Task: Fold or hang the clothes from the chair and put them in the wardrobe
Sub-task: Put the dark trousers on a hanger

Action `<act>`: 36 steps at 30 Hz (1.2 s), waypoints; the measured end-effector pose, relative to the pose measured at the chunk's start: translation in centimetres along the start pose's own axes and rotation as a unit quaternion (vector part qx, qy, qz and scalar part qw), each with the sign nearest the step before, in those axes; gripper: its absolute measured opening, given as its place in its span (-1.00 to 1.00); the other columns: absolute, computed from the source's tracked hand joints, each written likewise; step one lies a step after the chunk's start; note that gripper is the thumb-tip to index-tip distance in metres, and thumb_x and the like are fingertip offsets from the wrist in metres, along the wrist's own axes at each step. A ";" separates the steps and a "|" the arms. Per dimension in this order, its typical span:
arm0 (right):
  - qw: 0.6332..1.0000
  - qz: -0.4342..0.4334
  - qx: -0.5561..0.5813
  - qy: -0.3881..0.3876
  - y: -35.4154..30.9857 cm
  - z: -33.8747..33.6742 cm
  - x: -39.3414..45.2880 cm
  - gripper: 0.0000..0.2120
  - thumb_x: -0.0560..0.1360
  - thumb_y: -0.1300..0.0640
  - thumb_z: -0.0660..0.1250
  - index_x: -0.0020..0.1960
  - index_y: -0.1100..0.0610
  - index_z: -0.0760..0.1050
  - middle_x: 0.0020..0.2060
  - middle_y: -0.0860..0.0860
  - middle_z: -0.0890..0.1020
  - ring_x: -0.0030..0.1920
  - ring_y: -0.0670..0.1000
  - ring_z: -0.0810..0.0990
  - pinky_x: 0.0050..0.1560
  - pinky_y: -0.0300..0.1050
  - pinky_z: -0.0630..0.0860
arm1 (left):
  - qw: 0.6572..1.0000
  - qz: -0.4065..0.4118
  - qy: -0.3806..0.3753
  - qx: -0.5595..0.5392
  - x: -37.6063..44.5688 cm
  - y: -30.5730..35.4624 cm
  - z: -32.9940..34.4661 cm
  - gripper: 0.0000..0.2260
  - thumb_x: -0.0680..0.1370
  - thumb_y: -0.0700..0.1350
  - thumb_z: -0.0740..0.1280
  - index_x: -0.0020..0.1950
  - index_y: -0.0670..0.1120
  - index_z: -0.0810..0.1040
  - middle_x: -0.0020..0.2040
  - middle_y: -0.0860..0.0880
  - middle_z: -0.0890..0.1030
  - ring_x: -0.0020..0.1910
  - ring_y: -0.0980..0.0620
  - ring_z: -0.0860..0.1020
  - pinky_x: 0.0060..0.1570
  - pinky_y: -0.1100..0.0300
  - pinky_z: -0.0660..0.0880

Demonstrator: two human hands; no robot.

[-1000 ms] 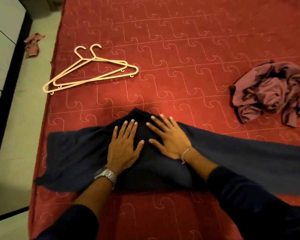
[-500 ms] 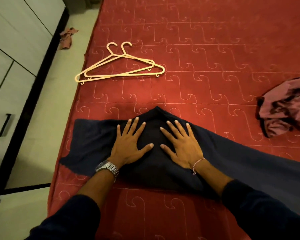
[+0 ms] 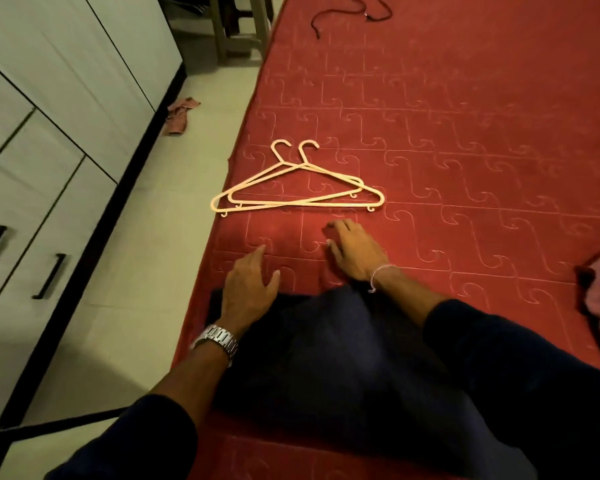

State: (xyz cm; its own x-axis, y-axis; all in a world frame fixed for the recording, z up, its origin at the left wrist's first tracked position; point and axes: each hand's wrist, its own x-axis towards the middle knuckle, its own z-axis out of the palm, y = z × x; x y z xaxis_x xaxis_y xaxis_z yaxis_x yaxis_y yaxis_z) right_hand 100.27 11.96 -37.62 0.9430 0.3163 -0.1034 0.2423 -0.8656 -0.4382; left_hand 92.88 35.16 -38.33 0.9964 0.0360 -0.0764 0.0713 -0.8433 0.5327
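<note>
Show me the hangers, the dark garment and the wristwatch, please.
hangers (image 3: 297,188): head view, where the two overlap.
dark garment (image 3: 326,348): head view, middle of the cloth.
wristwatch (image 3: 217,338): head view, metal band.

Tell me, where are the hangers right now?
In the head view, the two hangers lie overlapped on the red bed, near its left edge, just beyond the hands and the dark garment.
</note>
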 end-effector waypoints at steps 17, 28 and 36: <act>0.991 0.061 -0.112 0.037 1.3 2.0 4.9 -0.43 0.35 -0.52 0.30 0.02 -0.06 0.62 0.44 0.10 0.34 0.39 0.20 0.35 0.27 0.23 0.47 | 0.995 -0.055 -0.046 -0.068 8.0 -6.0 -0.4 -0.45 0.51 0.01 0.44 0.44 -0.13 0.38 0.24 -0.09 0.49 0.15 -0.10 0.54 0.11 -0.12 0.56; 0.948 0.270 0.169 -0.015 -1.7 1.7 4.8 -0.81 0.43 0.05 0.56 -0.14 0.05 0.55 -0.21 -0.01 0.67 -0.23 -0.06 0.62 -0.20 -0.17 0.62 | 0.989 -0.060 -0.065 -0.123 5.3 -6.2 -1.9 -0.55 0.54 -0.07 0.41 0.39 -0.15 0.43 0.27 -0.14 0.55 0.22 -0.12 0.54 0.24 -0.10 0.51; 0.880 0.313 0.356 -0.018 -4.7 2.6 2.0 -0.67 0.50 0.00 0.49 0.07 0.21 0.50 -0.08 0.06 0.63 -0.17 0.01 0.61 -0.21 -0.13 0.61 | 0.986 -0.162 -0.023 0.042 -1.8 -5.1 -3.0 -0.51 0.57 0.18 0.30 0.26 -0.20 0.42 0.22 -0.21 0.53 0.21 -0.23 0.50 0.16 -0.11 0.49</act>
State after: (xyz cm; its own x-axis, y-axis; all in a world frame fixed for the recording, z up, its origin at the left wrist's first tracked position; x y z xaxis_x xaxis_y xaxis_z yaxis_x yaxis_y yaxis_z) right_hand 100.41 17.68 -38.08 0.8300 -0.1121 -0.5463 -0.5385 -0.4160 -0.7328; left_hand 90.84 41.07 -38.36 0.9184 0.2884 -0.2707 0.3802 -0.8326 0.4029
